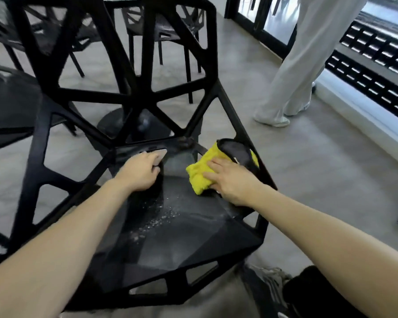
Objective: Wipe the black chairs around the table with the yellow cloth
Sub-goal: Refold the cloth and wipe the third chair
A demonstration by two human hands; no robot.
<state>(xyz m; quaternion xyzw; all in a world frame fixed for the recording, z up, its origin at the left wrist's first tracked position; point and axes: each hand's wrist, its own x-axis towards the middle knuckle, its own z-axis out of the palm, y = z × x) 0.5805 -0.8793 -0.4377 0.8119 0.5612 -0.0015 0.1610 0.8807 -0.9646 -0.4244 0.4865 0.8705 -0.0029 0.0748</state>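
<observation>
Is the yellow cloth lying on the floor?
No, the fuzzy yellow cloth lies on the black plastic chair seat, pressed under the right hand.

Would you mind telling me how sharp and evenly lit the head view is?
Head view: wide-angle bending curves the chair struts; daylight from the upper right glares on the floor grille; the seat shows a soft sheen; right hand and yellow cloth are fairly sharp, the edges smeared.

Chair [175,237] under the hands: black moulded plastic, matt, seat dusted with pale specks. Cloth [199,177] under right hand [232,182]: yellow, nubbly fabric. Floor [308,180] beyond: grey, smooth, dull sheen.
</observation>
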